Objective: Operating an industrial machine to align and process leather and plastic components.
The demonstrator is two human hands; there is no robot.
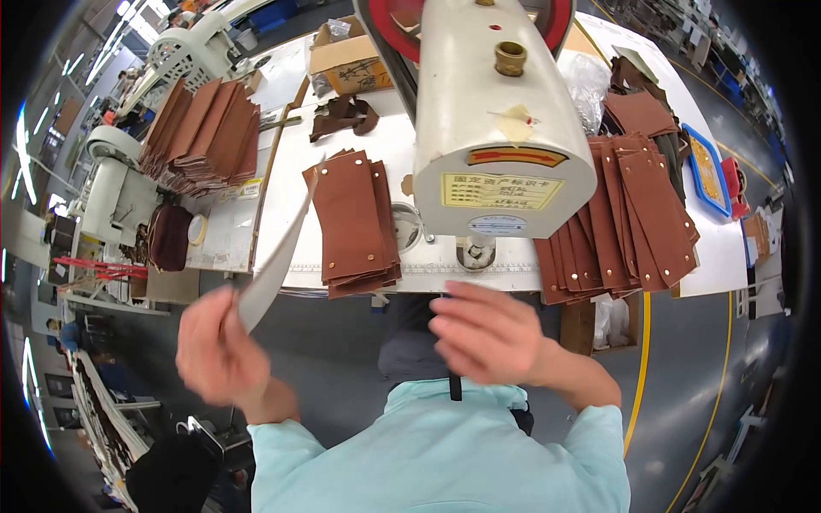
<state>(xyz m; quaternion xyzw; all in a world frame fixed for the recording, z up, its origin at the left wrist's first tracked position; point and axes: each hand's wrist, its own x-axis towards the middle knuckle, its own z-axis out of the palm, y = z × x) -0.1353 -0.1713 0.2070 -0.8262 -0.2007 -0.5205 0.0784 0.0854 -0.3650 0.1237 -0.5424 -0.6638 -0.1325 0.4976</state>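
My left hand (221, 350) is closed on the lower end of a thin leather panel (278, 269). The panel stands up almost edge-on, its pale side showing, left of a stack of brown leather panels (346, 214) with metal studs near their ends. My right hand (487, 333) hangs in front of the table edge with its fingers stretched out and nothing visible in them; it is slightly blurred. Just beyond it stands a cream press-like machine (496, 111), its round metal base part (475, 254) set in the white table. Another fanned pile of studded brown panels (624, 214) lies right of the machine.
Stacked brown panels (205, 132) lie on the table to the left, with a tape roll (197, 229) nearby. Behind are dark leather scraps (345, 115) and a cardboard box (346, 64). A blue tray (706, 171) of small gold-coloured pieces sits at the right.
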